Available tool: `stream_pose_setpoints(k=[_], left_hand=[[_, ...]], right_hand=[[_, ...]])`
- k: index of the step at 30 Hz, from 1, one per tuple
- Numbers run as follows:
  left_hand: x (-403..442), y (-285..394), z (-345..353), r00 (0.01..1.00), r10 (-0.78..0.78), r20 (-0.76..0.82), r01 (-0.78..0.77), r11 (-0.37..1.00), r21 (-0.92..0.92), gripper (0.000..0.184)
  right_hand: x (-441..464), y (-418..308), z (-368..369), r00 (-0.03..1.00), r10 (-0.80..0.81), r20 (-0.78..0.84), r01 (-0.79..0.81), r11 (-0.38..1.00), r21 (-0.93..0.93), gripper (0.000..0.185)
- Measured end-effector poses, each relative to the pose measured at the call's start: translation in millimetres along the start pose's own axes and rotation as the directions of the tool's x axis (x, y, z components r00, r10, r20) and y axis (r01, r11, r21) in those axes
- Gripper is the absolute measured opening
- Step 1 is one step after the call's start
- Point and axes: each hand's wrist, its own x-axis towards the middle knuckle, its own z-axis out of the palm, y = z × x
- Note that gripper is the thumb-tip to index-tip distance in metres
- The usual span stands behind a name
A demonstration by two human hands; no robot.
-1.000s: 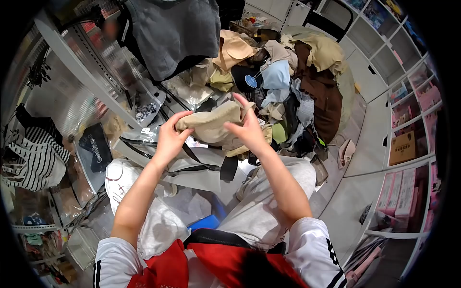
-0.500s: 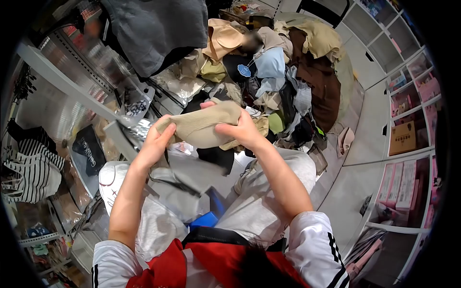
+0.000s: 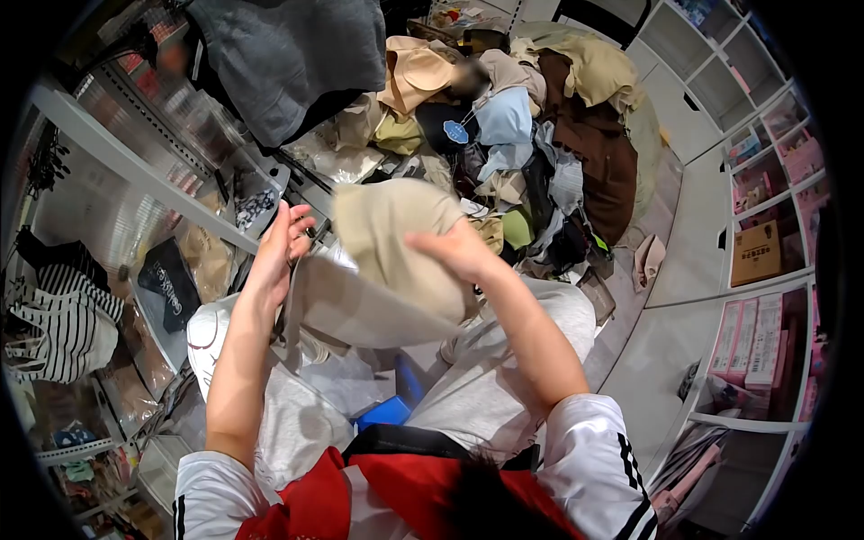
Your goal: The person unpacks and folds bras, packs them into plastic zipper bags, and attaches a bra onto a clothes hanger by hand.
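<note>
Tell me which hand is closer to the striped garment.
Left. The left hand is open, to the right of the striped garment; the right hand, gripping the beige fabric, is farther across.

A narrow gap opens between my left hand [image 3: 284,238] and the beige cloth [image 3: 396,220], with a pale sheet [image 3: 364,308] closing it off below. Ahead, the heap of clothes [image 3: 598,166] blocks a low reach and the grey garment [image 3: 292,67] fills the upper left; between my right forearm [image 3: 531,333] and the white cabinets [image 3: 661,355] I could pass freely.
</note>
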Motion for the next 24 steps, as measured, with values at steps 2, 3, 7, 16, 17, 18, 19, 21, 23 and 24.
stream_pose_setpoints(k=[2, 3, 7, 16, 17, 18, 19, 21, 23, 24], left_hand=[[-14, 13, 17, 0.959, -0.039, -0.281, 0.033, 0.999, -0.025, 0.051], [-11, 10, 10, 0.974, 0.004, -0.228, -0.01, 1.0, -0.022, 0.052], [8, -15, -15, 0.983, 0.175, -0.051, -0.173, 0.984, 0.044, 0.049], [2, -40, 27, 0.859, 0.47, 0.201, -0.422, 0.431, 0.798, 0.028], [7, -41, 25, 0.852, 0.474, 0.22, -0.422, 0.375, 0.826, 0.022], [12, -43, 22, 0.829, 0.499, 0.252, -0.424, 0.269, 0.865, 0.02], [17, -46, 19, 0.806, 0.517, 0.287, -0.42, 0.16, 0.893, 0.019], [15, -44, 22, 0.801, 0.512, 0.309, -0.399, 0.073, 0.914, 0.017], [2, -33, 37, 0.84, 0.466, 0.278, -0.37, 0.118, 0.921, 0.018], [11, -39, 34, 0.874, 0.444, 0.2, -0.272, 0.103, 0.957, 0.019]], right_hand=[[-6, -18, -16, 0.92, 0.149, -0.363, -0.169, 0.985, -0.025, 0.03], [-3, -21, -26, 0.852, 0.166, -0.497, -0.138, 0.986, 0.093, 0.027], [-4, -34, -74, 0.749, -0.023, -0.662, 0.275, 0.92, 0.28, 0.021], [-35, -36, -116, 0.955, -0.177, -0.239, 0.283, 0.788, 0.546, 0.033], [-42, -44, -93, 0.975, -0.166, -0.144, 0.22, 0.783, 0.582, 0.035], [-45, -31, -97, 0.985, -0.117, -0.13, 0.167, 0.847, 0.505, 0.035], [-46, -28, -76, 0.983, 0.004, -0.185, 0.081, 0.891, 0.447, 0.037], [-46, -28, -22, 0.988, -0.049, -0.147, 0.065, 0.992, 0.11, 0.042], [-36, -5, 3, 0.967, 0.228, 0.114, -0.207, 0.964, -0.168, 0.044], [-32, -1, 22, 0.942, 0.314, 0.12, -0.296, 0.944, -0.147, 0.039]])
